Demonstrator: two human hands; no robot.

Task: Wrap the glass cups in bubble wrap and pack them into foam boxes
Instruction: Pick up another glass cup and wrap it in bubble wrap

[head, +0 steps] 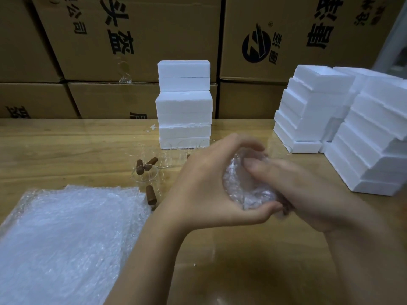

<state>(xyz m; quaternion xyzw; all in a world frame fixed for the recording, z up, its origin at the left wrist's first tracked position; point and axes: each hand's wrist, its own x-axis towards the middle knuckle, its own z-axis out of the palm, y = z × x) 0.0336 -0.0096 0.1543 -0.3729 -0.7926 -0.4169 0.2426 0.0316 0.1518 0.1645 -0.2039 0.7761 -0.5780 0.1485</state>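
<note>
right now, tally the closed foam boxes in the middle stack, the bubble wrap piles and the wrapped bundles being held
closed foam boxes: 3
bubble wrap pile: 1
wrapped bundle: 1
total: 5

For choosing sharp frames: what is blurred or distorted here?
Head view: the right hand on the bubble-wrapped glass cup is motion-blurred, the left hand sharper; the bare clear glass cups fade into the wooden table; the brown cardboard cartons tilt outward from wide-angle distortion.

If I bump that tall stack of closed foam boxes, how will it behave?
Probably topples easily: the foam box stack is tall, narrow, and its tiers sit slightly offset. Being foam, it likely weighs little, so it would slide on the wooden table too.
</note>
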